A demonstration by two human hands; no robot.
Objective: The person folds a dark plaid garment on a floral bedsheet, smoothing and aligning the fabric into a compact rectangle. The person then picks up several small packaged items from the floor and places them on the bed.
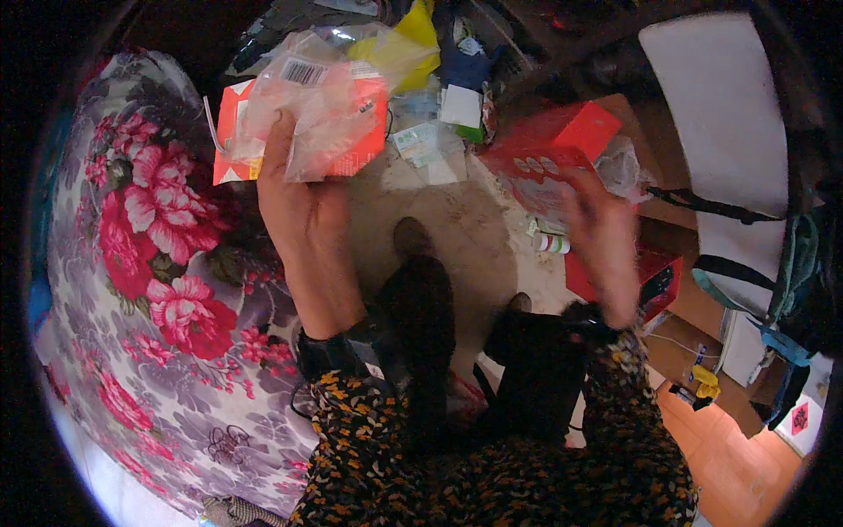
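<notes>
My left hand is closed on a clear plastic bag and an orange-red carton piece behind it. The thumb presses on them from the front, and a barcode label shows near the bag's top. My right hand, smeared by motion, is at the near side of a red box. That box is tilted and blurred too. Crumpled clear plastic sticks out at its right end. The fingers of this hand are partly hidden, but they appear wrapped round the box.
A flowered cover spreads along my left. Yellow plastic and papers lie ahead on the floor. Below my right hand are another red box and a small white-green roll or tub. Cardboard and straps stand at the right.
</notes>
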